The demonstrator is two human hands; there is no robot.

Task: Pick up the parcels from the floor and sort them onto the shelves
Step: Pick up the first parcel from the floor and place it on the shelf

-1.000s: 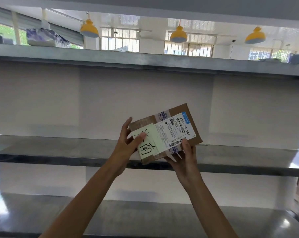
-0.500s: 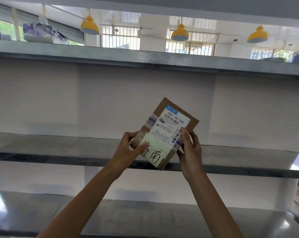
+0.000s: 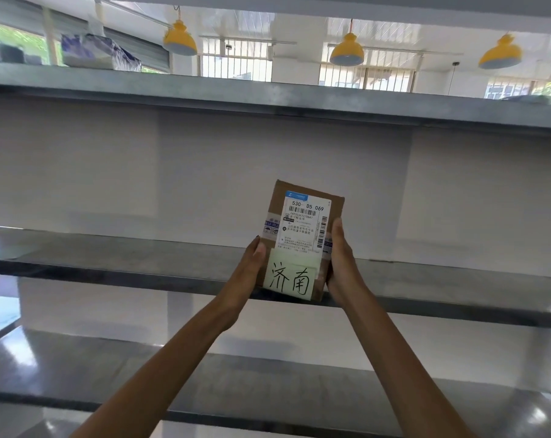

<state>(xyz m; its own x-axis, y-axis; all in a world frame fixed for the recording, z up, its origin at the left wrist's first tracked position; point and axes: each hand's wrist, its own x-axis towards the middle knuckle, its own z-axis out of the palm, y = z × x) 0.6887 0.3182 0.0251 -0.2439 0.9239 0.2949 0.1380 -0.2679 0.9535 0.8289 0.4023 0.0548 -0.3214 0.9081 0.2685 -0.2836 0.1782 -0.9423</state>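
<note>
A small brown cardboard parcel [image 3: 302,216] stands upright in front of me, carrying a white shipping label and a pale green note with handwriting. My left hand [image 3: 252,267] grips its left edge and my right hand [image 3: 340,260] grips its right edge. The parcel is held over the front edge of the middle metal shelf [image 3: 141,263]; I cannot tell whether its bottom touches the shelf.
A grey metal upper shelf [image 3: 267,102] runs across above, with a blue-and-white wrapped parcel [image 3: 97,53] on it at the left. A lower shelf [image 3: 267,390] lies below my arms. White back panels close off the rack. Yellow lamps hang beyond.
The parcel has been turned from tilted to upright, label facing me. Both hands have shifted to its sides and it sits a little further right and forward.
</note>
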